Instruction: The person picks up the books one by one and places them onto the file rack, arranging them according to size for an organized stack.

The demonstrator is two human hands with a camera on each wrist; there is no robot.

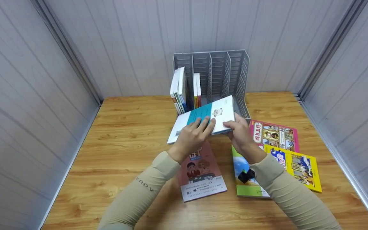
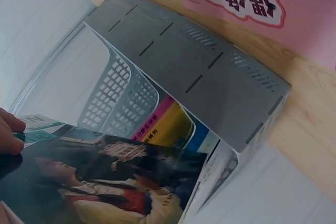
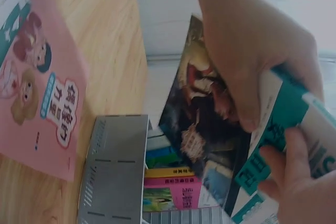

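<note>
Lying in front of the grey rack (image 1: 244, 80), on the wooden table (image 1: 133, 127), is a pink book (image 1: 201, 175) with cartoon figures, its far end partly hidden by the left hand (image 1: 190, 139). To the right, also in front of the rack, 3 more books lie close together: a green-and-blue book (image 1: 241, 161) nearest, a yellow book (image 1: 311, 172) beside it, and a pink-edged book (image 1: 278, 134) just off the rack's right front corner. The right sleeve (image 1: 295, 188) crosses above them and blocks parts of the first 2.

The left sleeve (image 1: 145, 188) slants in toward the rack's front. The left hand pinches a white-and-teal book (image 1: 203, 111), fingers stretched over the top and thumb beneath. The right hand (image 1: 243, 131) grips its right end, thumb on top and fingers below.

That book is off the table, just before the rack's opening, hiding part of it. Its long axis runs aslant, from a near end by the rack's left front to a far end toward the rack's right side. A white face with an emblem is turned up; a dark illustrated face is on the underside.

Behind it, the rack's 4 compartments stand upright, with white-edged books (image 1: 180, 84) in the leftmost and 2 slim books (image 1: 197, 86) in the next; a panelled wall (image 1: 133, 48) rises behind the rack
</note>
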